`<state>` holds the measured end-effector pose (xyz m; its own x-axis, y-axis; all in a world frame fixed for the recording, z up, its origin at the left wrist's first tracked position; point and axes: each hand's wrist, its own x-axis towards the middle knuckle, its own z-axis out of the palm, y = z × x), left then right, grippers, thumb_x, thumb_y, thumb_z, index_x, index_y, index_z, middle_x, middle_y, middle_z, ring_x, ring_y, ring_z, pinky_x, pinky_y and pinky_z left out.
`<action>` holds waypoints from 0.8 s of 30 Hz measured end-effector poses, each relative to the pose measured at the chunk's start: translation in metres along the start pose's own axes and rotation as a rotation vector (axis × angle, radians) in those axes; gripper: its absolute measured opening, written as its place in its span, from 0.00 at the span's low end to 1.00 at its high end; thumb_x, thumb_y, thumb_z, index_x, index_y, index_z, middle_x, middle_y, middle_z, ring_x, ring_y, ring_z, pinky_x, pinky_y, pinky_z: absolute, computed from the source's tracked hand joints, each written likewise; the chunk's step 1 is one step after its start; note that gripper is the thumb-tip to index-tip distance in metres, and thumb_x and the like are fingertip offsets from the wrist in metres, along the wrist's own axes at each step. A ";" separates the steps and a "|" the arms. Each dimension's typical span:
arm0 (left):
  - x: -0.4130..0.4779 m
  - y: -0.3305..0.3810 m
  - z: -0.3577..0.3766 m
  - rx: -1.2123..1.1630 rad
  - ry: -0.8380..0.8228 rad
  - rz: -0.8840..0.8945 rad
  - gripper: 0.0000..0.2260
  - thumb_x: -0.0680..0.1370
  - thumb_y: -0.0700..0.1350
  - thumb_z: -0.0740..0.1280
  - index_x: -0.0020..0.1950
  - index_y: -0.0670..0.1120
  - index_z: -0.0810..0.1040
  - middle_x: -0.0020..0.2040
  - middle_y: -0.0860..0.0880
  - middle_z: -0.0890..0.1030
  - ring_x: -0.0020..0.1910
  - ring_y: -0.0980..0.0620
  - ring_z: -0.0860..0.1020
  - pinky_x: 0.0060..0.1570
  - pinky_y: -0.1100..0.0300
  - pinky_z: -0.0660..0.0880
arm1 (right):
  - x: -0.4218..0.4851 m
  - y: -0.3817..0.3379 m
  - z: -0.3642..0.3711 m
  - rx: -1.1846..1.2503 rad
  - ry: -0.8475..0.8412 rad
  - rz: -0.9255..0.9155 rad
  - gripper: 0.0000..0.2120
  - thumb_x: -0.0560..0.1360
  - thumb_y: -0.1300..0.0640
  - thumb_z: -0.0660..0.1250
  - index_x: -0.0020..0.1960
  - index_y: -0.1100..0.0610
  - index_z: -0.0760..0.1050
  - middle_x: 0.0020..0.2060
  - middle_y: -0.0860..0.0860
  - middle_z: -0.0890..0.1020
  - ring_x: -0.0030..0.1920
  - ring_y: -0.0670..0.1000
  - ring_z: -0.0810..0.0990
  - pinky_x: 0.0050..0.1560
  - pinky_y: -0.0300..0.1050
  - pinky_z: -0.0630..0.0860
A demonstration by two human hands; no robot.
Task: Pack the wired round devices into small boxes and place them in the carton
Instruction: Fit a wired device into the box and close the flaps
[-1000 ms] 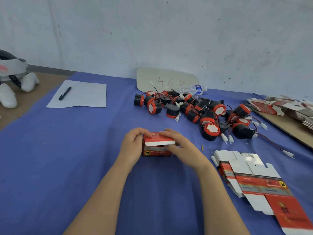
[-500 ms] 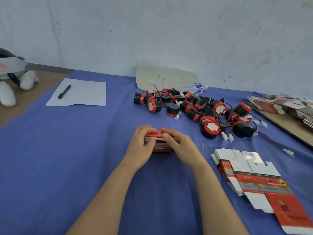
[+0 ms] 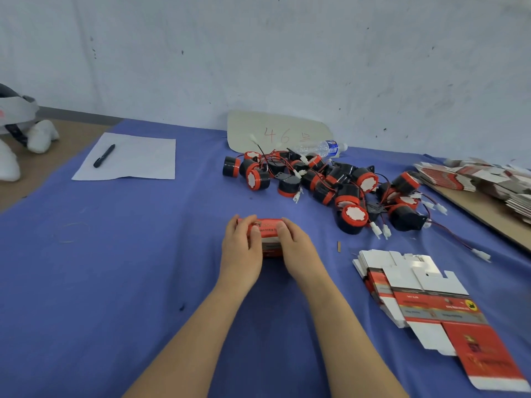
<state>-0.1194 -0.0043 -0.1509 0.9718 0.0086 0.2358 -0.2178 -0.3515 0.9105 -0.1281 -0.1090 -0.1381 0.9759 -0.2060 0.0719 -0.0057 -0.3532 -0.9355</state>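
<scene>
At centre frame the left hand (image 3: 240, 249) and right hand (image 3: 300, 252) gripped the small box (image 3: 268, 239) on the worktop (image 3: 115, 254), hiding its ends. I couldn't read its blurred print. A heap of round devices (image 3: 330, 185) lay upper right.

A single wide-angle view looks from the person's head, forward and down across the desk (image 3: 115, 254). It sits close above: both forearms enter from the bottom edge, and the left hand (image 3: 241, 251) and right hand (image 3: 298, 251) meet on the small box (image 3: 268, 234) at mid-frame. Beyond the hands the desk runs to the wall (image 3: 258, 53).
</scene>
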 end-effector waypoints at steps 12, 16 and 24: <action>-0.004 0.005 0.007 -0.028 0.067 -0.245 0.15 0.82 0.44 0.56 0.68 0.40 0.66 0.63 0.43 0.73 0.64 0.43 0.71 0.63 0.50 0.69 | -0.006 -0.001 0.010 -0.034 0.011 0.058 0.15 0.83 0.59 0.50 0.60 0.58 0.74 0.53 0.53 0.80 0.48 0.48 0.76 0.46 0.38 0.71; -0.013 0.022 0.000 -0.250 0.092 -0.285 0.21 0.83 0.43 0.53 0.77 0.46 0.59 0.73 0.46 0.67 0.69 0.48 0.68 0.69 0.52 0.65 | -0.016 -0.013 0.010 0.155 0.024 0.111 0.18 0.83 0.54 0.52 0.72 0.54 0.66 0.65 0.51 0.74 0.64 0.50 0.73 0.63 0.44 0.70; -0.066 0.149 0.053 -0.606 -0.072 0.215 0.10 0.81 0.42 0.61 0.60 0.53 0.72 0.58 0.52 0.78 0.57 0.60 0.77 0.57 0.58 0.76 | -0.087 -0.057 -0.125 0.432 0.610 -0.224 0.16 0.83 0.56 0.55 0.70 0.52 0.66 0.65 0.56 0.75 0.63 0.56 0.76 0.61 0.58 0.75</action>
<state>-0.2109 -0.1073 -0.0487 0.8997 -0.0737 0.4302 -0.4004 0.2529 0.8807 -0.2395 -0.1851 -0.0476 0.6504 -0.6817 0.3350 0.3845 -0.0849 -0.9192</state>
